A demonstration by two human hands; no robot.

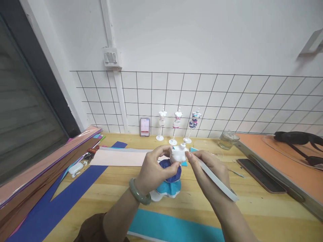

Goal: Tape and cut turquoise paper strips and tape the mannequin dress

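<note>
A small white mannequin torso [178,155] is held up in front of me, tilted, in the fingers and thumb of my left hand [154,166]. Below it hangs a layered skirt [168,188] in dark blue, turquoise and white. My right hand [210,169] pinches a narrow white strip [217,180] close to its end, right by the torso's side. The strip's long tail runs back across my right hand toward the wrist. Whether the strip's end touches the torso is hidden by my fingertips. A turquoise sheet [174,227] lies beneath my forearms.
Three small mannequins on stands [176,121] and a propped phone [144,127] are at the wall. Pink sheet [118,157], blue strip [83,188] and earbud case [75,168] lie left. A glass jar [228,139], dark phone [261,175] and sunglasses [300,141] are right.
</note>
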